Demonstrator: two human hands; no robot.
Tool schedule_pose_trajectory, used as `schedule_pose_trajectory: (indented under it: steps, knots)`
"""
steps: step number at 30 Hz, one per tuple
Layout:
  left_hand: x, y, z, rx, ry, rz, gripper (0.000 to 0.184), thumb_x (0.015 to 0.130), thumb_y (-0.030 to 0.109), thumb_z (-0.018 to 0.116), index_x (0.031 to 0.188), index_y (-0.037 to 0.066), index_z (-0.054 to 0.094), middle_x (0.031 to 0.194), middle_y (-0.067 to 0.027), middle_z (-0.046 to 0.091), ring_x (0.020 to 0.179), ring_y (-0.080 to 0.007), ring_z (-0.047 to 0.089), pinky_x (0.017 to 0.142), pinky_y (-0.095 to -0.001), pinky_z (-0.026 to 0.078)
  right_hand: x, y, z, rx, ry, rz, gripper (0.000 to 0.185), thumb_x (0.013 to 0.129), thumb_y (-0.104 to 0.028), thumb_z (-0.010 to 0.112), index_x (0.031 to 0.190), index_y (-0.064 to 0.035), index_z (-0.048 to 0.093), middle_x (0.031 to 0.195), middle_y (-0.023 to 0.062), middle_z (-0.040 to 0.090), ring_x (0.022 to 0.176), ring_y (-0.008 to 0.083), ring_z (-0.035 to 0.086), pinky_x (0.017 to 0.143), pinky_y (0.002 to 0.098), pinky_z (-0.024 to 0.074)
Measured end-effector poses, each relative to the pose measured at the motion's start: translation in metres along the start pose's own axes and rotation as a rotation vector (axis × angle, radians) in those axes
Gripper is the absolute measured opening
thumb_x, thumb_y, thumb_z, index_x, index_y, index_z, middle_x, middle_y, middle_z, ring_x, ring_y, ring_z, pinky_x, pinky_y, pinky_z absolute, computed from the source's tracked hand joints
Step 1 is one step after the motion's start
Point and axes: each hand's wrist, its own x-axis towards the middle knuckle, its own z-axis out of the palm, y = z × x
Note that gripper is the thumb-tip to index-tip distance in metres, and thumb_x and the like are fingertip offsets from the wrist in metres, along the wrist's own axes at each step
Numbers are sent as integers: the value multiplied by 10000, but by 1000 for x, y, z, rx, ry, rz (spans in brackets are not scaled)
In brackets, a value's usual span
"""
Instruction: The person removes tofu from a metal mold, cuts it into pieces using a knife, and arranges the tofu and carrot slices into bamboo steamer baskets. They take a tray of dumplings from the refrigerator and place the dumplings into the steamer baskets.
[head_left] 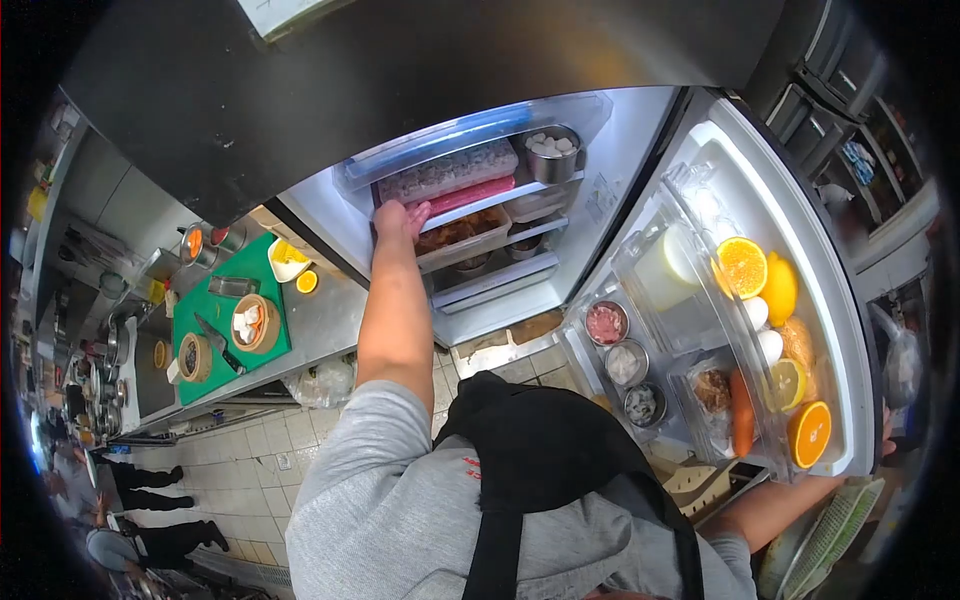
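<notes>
My left hand reaches into the open refrigerator and is closed on the front left corner of a pink tray. On that tray sits a clear container of pale, frosty-looking pieces. Just below my hand is a clear tub of brown food. To the right, a steel pot holds white chunks. My right hand is at the outer edge of the refrigerator door, its fingers round the edge and mostly hidden behind it.
Door shelves hold an orange half, a lemon, eggs, a carrot and small metal bowls. At left, a counter bears a green cutting board with a knife and a bamboo steamer. Other people stand far left.
</notes>
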Motion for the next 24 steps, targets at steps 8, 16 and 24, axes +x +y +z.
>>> schedule_pose_trajectory:
  steps: [8,16,24]
  knots:
    - [-12,4,26,165,344,47,291,961,31,420,1242,-40,450,1050,-268,593,698,-399,686,571,-433,632,2,2,-1,-35,-12,-16,521,1082,-377,297,1395,3,471,1403,116,512,1297,248,479,1113,353,368]
    - [-55,-38,-15,174,218,66,244,897,169,586,1027,-26,518,921,-160,563,696,-344,669,556,-401,591,-5,-9,4,-85,-5,-20,525,1079,-382,307,1397,2,470,1412,115,507,1300,249,478,1114,359,367]
    - [-64,-48,-55,-74,-81,-235,444,920,264,630,1239,3,464,1240,-171,535,1093,-422,607,893,-491,566,-14,-18,19,-124,9,-15,529,1075,-387,317,1400,2,469,1421,115,502,1303,250,476,1115,364,366]
